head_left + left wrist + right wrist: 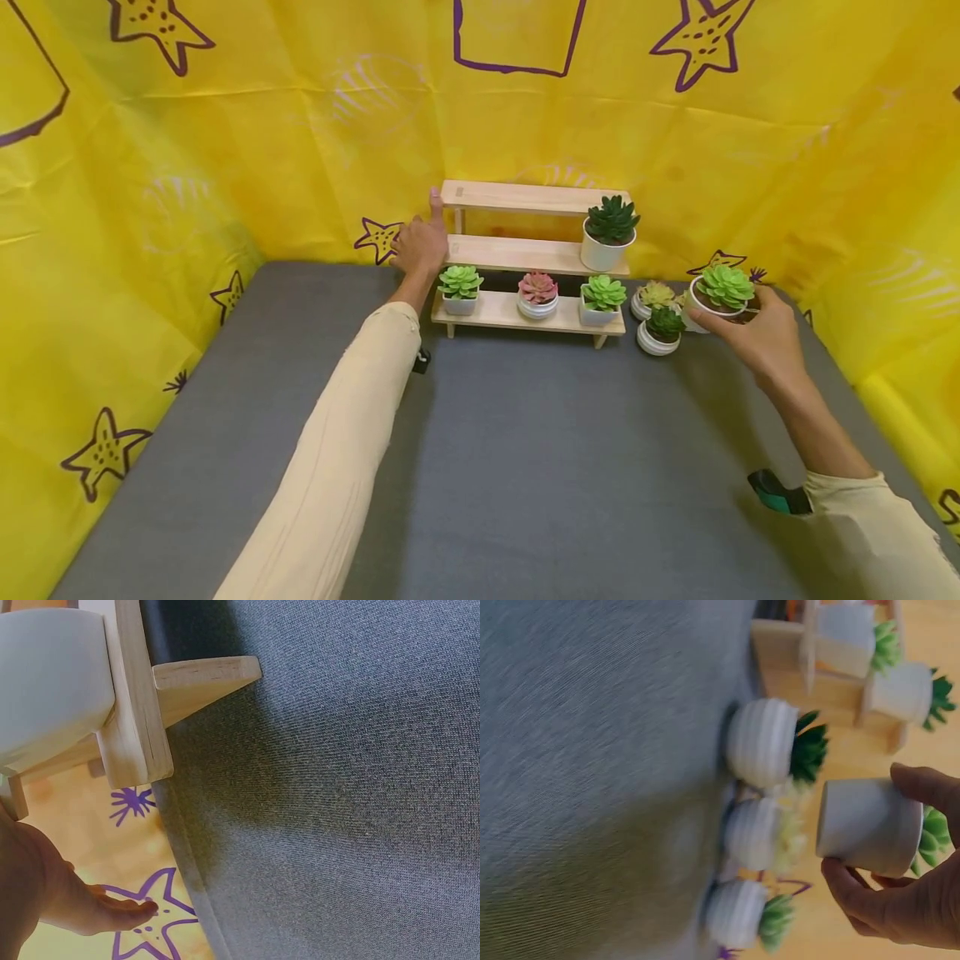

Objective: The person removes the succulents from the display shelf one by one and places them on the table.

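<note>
A three-tier wooden plant stand (536, 197) stands at the back of the table. My left hand (423, 243) is at its left end, thumb up beside the top tier and fingers stretched out past the side. In the right hand (767, 335) is a white pot with a light green succulent (724, 288), gripped around its sides and held above the table. On the bottom tier sit a green succulent (461, 283), a pink succulent (537, 292) and another green succulent (602, 298). A larger dark green succulent (611, 227) occupies the middle tier's right end.
Right of the stand, a dark green succulent in a ribbed pot (660, 332) and a yellowish succulent (654, 297) stand close together. Another ribbed pot (736, 915) is beside them. Yellow printed cloth (300, 125) walls the grey table (525, 467) at the back and sides.
</note>
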